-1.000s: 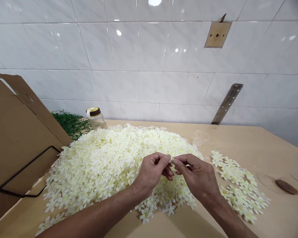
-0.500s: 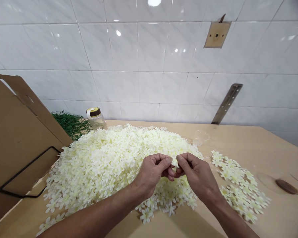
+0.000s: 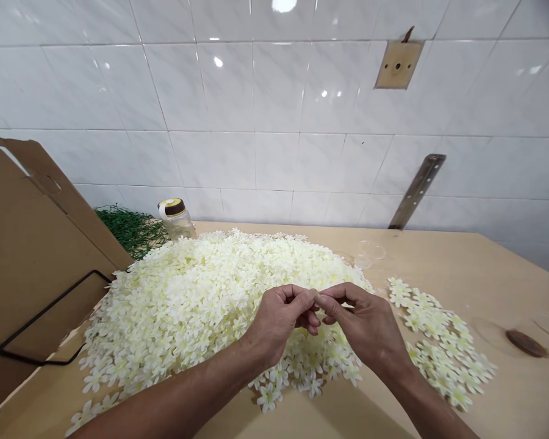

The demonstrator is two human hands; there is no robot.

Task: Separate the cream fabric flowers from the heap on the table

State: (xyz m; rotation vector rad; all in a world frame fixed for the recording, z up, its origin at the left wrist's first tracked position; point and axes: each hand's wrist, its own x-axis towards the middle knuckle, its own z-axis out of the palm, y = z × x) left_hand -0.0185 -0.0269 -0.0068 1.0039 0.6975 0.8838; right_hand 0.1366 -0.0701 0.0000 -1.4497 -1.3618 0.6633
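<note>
My left hand and my right hand meet fingertip to fingertip over the front of a big heap of white-yellow artificial flowers. Thumb and forefinger are pinched together on each hand. The small artificial flower that showed between them half a second ago is hidden behind the fingertips. Below the hands, loose flowers lie on the table at the heap's front edge. To the right of my right forearm, a smaller group of flowers is spread flat on the table.
A cardboard box with a black wire frame stands at the left. Behind the heap are green plastic strands and a bottle. A brown oval piece lies at the right. White tiles back the wooden table.
My right thumb and fingertips have moved left against my left fingertips, closing the small gap. The flower seen there has gone out of sight. The heap and spread flowers look unchanged.
</note>
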